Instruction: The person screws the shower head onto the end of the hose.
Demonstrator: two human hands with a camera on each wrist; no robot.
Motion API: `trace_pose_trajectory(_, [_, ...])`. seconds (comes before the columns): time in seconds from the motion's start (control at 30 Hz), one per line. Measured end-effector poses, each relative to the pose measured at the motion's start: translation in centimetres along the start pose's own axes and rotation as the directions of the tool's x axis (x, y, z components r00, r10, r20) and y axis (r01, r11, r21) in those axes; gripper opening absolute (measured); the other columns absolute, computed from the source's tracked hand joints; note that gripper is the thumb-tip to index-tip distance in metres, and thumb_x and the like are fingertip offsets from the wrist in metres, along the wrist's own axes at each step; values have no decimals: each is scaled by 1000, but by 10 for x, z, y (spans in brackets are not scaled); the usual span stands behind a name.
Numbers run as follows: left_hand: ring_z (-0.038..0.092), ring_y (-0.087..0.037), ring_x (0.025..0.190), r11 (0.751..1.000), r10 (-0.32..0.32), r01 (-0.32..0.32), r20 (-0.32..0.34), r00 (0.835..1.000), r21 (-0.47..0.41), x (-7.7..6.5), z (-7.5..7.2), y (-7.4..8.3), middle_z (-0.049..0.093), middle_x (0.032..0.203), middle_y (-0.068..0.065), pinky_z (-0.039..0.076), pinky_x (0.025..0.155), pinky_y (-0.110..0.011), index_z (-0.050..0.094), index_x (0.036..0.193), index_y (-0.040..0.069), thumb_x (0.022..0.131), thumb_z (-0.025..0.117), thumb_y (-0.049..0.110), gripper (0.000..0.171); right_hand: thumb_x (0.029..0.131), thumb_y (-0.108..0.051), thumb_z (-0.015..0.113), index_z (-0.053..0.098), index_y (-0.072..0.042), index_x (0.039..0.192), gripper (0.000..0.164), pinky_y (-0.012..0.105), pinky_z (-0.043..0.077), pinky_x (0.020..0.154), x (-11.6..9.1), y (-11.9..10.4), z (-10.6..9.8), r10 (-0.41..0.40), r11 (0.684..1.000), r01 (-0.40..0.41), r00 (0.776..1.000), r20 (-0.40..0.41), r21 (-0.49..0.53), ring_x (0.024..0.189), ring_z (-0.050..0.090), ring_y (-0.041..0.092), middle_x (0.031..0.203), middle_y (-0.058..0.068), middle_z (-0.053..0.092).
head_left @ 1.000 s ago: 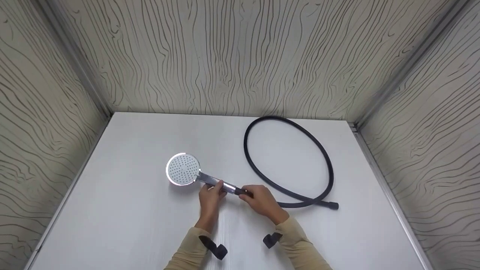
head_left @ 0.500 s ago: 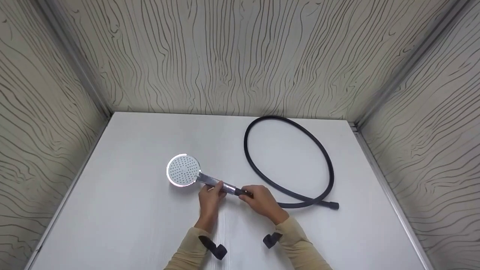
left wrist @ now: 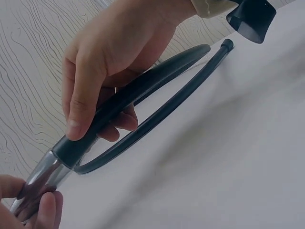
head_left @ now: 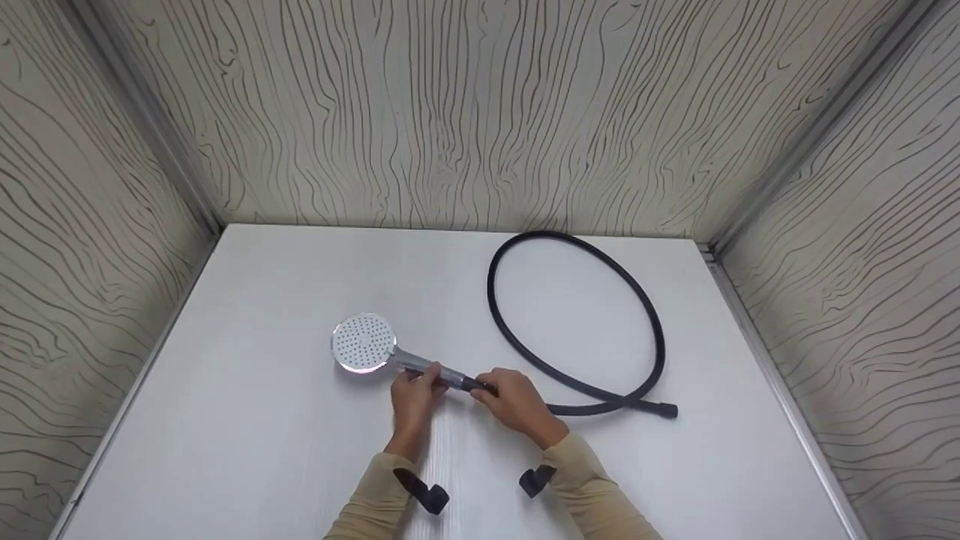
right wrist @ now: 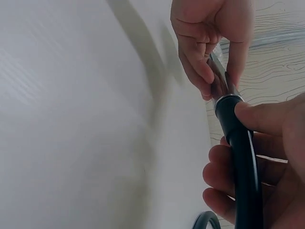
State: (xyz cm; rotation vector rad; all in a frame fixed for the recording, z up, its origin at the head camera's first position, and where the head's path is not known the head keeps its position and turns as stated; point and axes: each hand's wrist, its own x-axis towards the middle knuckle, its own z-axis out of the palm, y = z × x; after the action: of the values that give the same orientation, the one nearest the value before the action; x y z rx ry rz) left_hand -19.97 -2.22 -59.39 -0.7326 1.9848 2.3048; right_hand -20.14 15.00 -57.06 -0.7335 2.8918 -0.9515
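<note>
A chrome shower head (head_left: 364, 343) with a white, dotted spray face lies to the left, face up, its handle slanting down to the right. My left hand (head_left: 414, 401) pinches the handle between thumb and fingers near its lower end. Just beyond, my right hand (head_left: 517, 401) grips the black end of a shower hose (right wrist: 244, 176), thumb on top and fingers curled underneath. In the right wrist view the hose's black collar (right wrist: 229, 114) meets the chrome handle end with a thin bright ring at the joint. The left wrist view shows the same joint between both hands.
The hose loops (head_left: 654, 330) over the right side of the white table (head_left: 262, 300), crossing itself near its free end (head_left: 666, 410). Wood-patterned panels (head_left: 465, 112) stand behind and at both sides. Black camera mounts (head_left: 429, 496) sit on both wrists.
Both hands and the shower head have shifted slightly left and the head has dropped a little lower in view. Both grips stay on the handle and the hose end.
</note>
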Motion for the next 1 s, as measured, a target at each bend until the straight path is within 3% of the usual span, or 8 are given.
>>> trace_pose_trajectory(0.27, [71, -18, 82, 991, 43, -37, -49, 998, 126, 12, -10, 9, 71, 99, -19, 54, 74, -27, 59, 120, -5, 97, 58, 27, 40, 91, -21, 68, 68, -8, 76, 19, 16, 31, 52, 11, -20, 9, -88, 992, 84, 995, -39, -91, 56, 38, 4, 62, -2, 54])
trace_pose_trajectory(0.6, [55, -15, 66, 930, 79, -61, -33, 996, 362, 26, -19, 6, 63, 72, -6, 43, 61, -24, 67, 90, 1, 96, 59, 31, 31, 90, -21, 67, 69, -9, 72, 21, 16, 33, 49, 21, -16, 26, -57, 993, 56, 998, -8, -107, 54, 40, 3, 60, -2, 58])
trace_pose_trajectory(0.7, [57, -19, 71, 905, 90, -64, -43, 995, 421, 29, -21, 0, 65, 77, -9, 44, 64, -28, 67, 90, 0, 95, 58, 32, 33, 90, -21, 67, 68, -9, 70, 23, 17, 33, 49, 23, -14, 30, -79, 987, 79, 997, 6, -140, 54, 41, 4, 61, -1, 59])
trace_pose_trajectory(0.8, [58, -23, 81, 890, 104, -64, -65, 992, 451, 31, -21, -3, 67, 90, -15, 47, 72, -34, 64, 100, -5, 94, 59, 31, 37, 89, -21, 67, 67, -9, 69, 24, 18, 33, 50, 24, -12, 34, -84, 987, 84, 996, 4, -140, 54, 41, 4, 61, -1, 60])
trace_pose_trajectory(1.0, [58, -26, 85, 883, 103, -57, -74, 992, 466, 32, -20, 0, 62, 97, -18, 48, 75, -40, 55, 110, -8, 93, 61, 30, 41, 89, -20, 68, 69, -8, 73, 20, 18, 37, 51, 24, -8, 38, -96, 990, 90, 994, -52, -112, 57, 45, 5, 63, 0, 61])
